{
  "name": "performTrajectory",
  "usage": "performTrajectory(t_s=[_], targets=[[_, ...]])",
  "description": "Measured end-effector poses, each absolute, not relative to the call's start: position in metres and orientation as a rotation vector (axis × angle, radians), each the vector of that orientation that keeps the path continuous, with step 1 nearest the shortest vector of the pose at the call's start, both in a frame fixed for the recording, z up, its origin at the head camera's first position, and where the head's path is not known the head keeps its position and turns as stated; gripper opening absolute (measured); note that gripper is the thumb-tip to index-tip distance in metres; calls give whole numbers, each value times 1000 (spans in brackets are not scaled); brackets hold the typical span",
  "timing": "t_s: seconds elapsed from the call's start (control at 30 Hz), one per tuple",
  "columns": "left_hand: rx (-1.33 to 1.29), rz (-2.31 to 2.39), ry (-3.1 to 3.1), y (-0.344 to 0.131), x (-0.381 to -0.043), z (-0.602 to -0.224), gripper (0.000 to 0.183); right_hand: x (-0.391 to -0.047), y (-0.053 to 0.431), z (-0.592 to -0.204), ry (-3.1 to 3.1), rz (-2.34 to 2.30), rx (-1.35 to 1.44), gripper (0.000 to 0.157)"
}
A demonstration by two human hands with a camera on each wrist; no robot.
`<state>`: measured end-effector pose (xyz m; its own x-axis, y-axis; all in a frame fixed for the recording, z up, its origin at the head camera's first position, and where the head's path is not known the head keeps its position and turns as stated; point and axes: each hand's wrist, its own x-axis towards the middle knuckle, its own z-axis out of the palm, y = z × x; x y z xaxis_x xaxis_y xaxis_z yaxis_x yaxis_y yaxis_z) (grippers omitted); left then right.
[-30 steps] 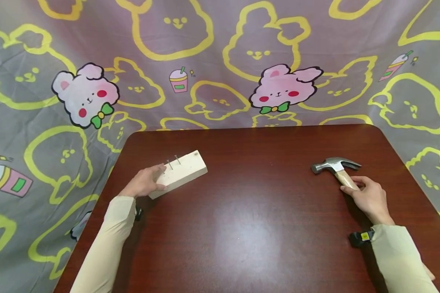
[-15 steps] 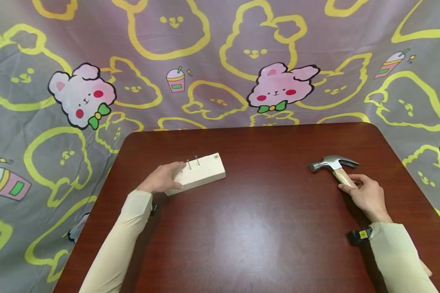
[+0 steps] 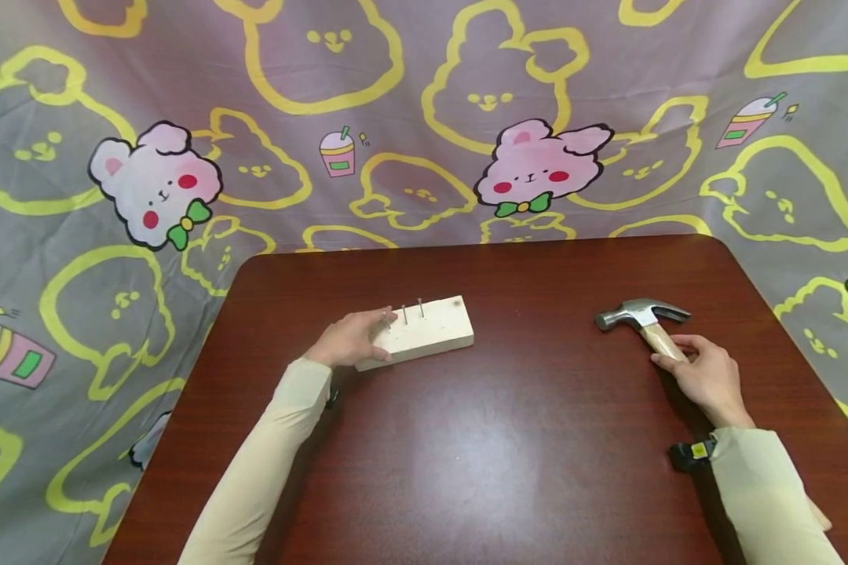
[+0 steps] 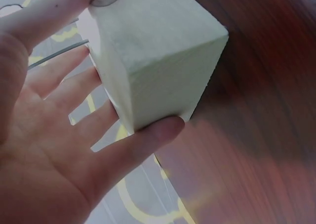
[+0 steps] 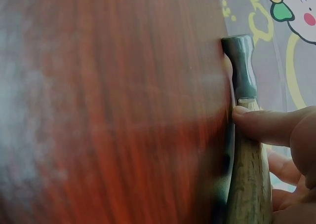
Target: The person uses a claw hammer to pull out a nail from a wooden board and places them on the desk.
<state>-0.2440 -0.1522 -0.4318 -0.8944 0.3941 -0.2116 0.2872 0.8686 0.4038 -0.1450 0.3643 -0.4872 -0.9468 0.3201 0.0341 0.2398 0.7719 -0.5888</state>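
A pale wooden block (image 3: 434, 326) lies on the table left of centre, with thin nails (image 3: 405, 315) standing upright in its top face. My left hand (image 3: 352, 337) grips the block's left end, thumb along the near side. In the left wrist view the end face of the block (image 4: 163, 86) shows, with one finger pressed against its edge. At the right, my right hand (image 3: 710, 380) holds a claw hammer (image 3: 643, 314) by its wooden handle (image 5: 249, 179), thumb lying on it just below the head. The forearm hides part of the handle.
Both things are on a dark red-brown wooden table (image 3: 509, 439) with rounded far corners. A grey patterned cloth (image 3: 410, 94) hangs behind the table and along its sides. Black cameras are strapped at the wrists, the right one (image 3: 689, 455) plainly visible.
My left hand has moved the block to the right across the table, turning it slightly. The right hand and hammer have stayed in place, apart from a slight shift of the head view.
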Motion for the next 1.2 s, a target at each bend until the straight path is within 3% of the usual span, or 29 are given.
performTrajectory(t_s=[0.57, 1.2], targets=[[653, 441, 2746, -94, -251, -431, 77, -146, 367, -490, -2829, 903, -420, 54], [634, 445, 2761, -85, -250, -432, 82, -146, 366, -485, -2826, 927, -449, 54]])
